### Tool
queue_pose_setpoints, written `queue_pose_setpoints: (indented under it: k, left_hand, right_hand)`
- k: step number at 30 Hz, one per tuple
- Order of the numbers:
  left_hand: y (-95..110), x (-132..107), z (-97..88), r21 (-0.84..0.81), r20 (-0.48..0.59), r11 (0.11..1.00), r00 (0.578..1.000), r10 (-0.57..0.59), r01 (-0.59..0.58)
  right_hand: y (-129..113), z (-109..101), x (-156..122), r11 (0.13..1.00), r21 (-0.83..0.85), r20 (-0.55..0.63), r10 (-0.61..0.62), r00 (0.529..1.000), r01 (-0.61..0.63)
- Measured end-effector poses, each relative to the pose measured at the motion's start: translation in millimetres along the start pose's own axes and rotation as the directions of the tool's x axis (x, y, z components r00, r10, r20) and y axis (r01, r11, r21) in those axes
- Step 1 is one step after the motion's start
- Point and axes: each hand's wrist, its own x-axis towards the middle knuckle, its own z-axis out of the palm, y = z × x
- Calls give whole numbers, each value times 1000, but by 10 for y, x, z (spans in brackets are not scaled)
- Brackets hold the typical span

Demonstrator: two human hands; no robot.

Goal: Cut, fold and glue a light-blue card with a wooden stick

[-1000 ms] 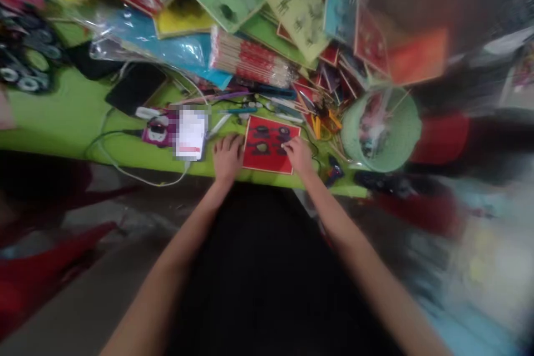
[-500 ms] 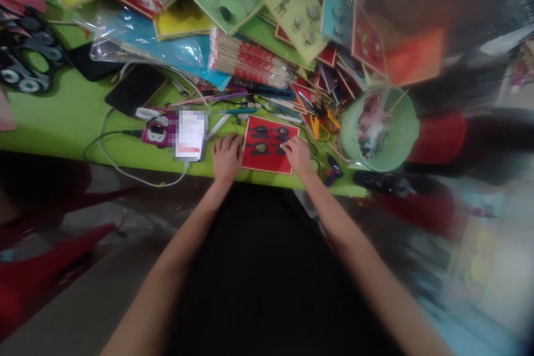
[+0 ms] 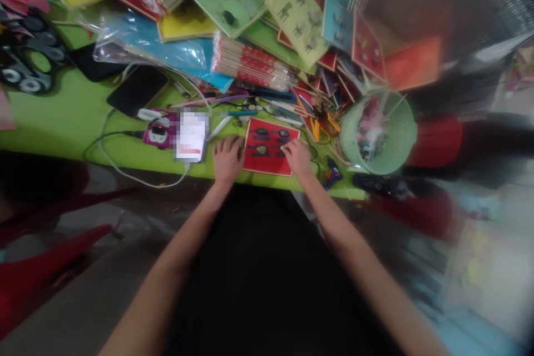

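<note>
Only the view shifts, slightly: red card (image 3: 267,164) lies between left hand (image 3: 228,157), fingers loosely spread at 9 o'clock, and right hand (image 3: 297,157), pinching a pale bit (image 3: 282,147) at 3; too-light bracing could let card skid.

Lit phone (image 3: 192,133) near front edge of table (image 3: 70,122); dark phone (image 3: 137,90) farther back. Basket (image 3: 400,147) by the right edge.

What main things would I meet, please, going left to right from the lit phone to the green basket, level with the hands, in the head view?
Lit phone, left hand, red board, right hand, dark blue tool, green basket.
</note>
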Motion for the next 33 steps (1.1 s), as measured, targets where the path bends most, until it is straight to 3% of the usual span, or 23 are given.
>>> queue_pose_setpoints:
  k: [15, 19, 26, 30, 33]
  left_hand:
    - [6, -2, -6, 8, -3, 1000, 1000, 9, -9]
    - [2, 2, -10, -52, 9, 999, 1000, -2, 3]
    - [21, -10, -22, 20, 14, 997, 998, 68, -69]
    - [181, 23, 6, 10, 115, 979, 972, 203, -206]
    - [309, 92, 51, -1, 194, 967, 949, 250, -255]
  right_hand:
    - [-33, -40, -5, 999, 18, 34, 45, 998, -45]
    - [-25, -27, -15, 997, 58, 17, 45, 999, -46]
    - [3, 16, -210, 985, 152, -72, 98, 993, -87]
    - [175, -32, -505, 933, 284, -172, 279, 945, -223]
    - [467, -91, -777, 840, 427, -274, 474, 836, -336]
